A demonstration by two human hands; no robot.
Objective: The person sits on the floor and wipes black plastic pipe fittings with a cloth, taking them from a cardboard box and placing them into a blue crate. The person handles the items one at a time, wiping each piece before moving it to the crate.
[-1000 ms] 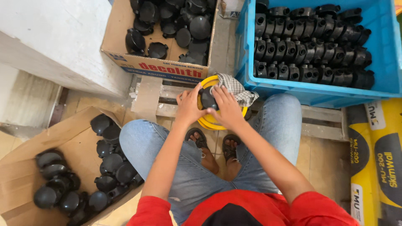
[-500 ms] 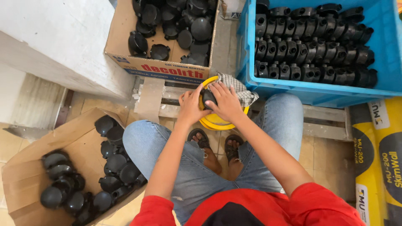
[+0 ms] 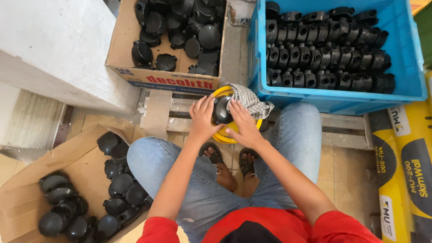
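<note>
- Seen from above, a seated person holds a black plastic part (image 3: 221,110) over a yellow bowl (image 3: 225,135) between the knees.
- The left hand (image 3: 203,118) is closed around the part's side; the right hand (image 3: 240,126) presses a checked cloth (image 3: 249,101) against it.
- Wiping well likely means turning the part steadily while the cloth covers each curve.
- The parts look smooth, rounded and glossy; they fill cardboard boxes (image 3: 130,49) and a hard blue crate (image 3: 342,96).

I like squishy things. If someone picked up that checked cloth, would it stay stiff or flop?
The cloth would probably flop: it lies crumpled in soft folds over the yellow rim and drapes by the right hand. It looks thin, so likely light. It seems unlikely to roll or break.
</note>
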